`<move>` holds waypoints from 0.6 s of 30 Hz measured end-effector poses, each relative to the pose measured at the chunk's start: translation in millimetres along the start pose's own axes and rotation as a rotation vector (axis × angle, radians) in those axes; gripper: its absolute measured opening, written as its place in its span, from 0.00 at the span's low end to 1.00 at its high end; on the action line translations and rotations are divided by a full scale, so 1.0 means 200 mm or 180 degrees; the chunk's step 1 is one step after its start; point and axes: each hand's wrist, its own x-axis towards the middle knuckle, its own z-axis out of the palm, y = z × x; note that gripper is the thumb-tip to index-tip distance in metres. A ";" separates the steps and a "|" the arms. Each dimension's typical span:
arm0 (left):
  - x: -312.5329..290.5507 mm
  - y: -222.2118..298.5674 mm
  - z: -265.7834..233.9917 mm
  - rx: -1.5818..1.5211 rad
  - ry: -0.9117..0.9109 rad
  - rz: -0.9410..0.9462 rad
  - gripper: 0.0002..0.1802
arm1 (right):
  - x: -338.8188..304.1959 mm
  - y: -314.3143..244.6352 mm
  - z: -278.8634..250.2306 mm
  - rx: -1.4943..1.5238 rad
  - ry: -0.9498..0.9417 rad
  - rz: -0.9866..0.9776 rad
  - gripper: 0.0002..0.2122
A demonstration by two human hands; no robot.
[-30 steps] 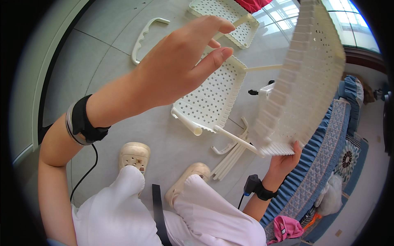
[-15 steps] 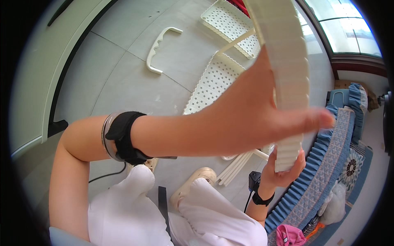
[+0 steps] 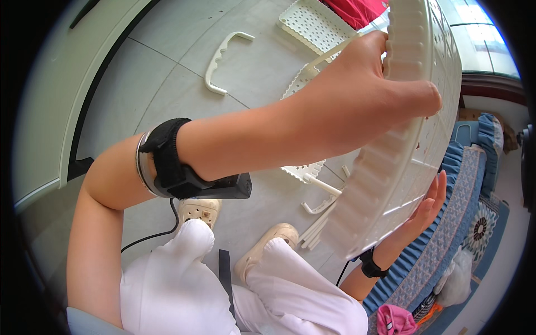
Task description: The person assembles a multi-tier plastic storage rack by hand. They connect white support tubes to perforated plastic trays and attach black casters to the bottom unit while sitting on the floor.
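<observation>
A white plastic shelf basket (image 3: 363, 192) with a scalloped rim is held up on its side at the right. My left hand (image 3: 363, 95) is closed on its upper part, the thumb stretched across the base and the fingers partly hidden behind the wall. My right hand (image 3: 421, 215) lies by the lower right edge of the basket, fingers straight and apart; the basket hides part of the palm, so contact is unclear. On the floor beyond my left arm are another white basket (image 3: 301, 81) with star-shaped holes and a similar one (image 3: 318, 25) farther back.
A white wavy handle (image 3: 211, 70) lies on the tiled floor. Several white tubes (image 3: 315, 231) and a small curved white piece (image 3: 318, 206) lie near my shoe (image 3: 267, 251). A white cabinet (image 3: 61, 100) stands left. A blue covered sofa (image 3: 441, 223) runs along the right, with a pink cloth (image 3: 395, 319).
The basket has turned from edge-on to show its base and swung lower left at its near end. My left hand has risen with it. My right hand's fingers have straightened from their grip.
</observation>
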 end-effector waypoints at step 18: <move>-0.04 -0.15 -0.18 0.0391 -0.0787 -0.1495 0.37 | -0.04 0.04 0.05 0.1435 -0.0111 0.1766 0.24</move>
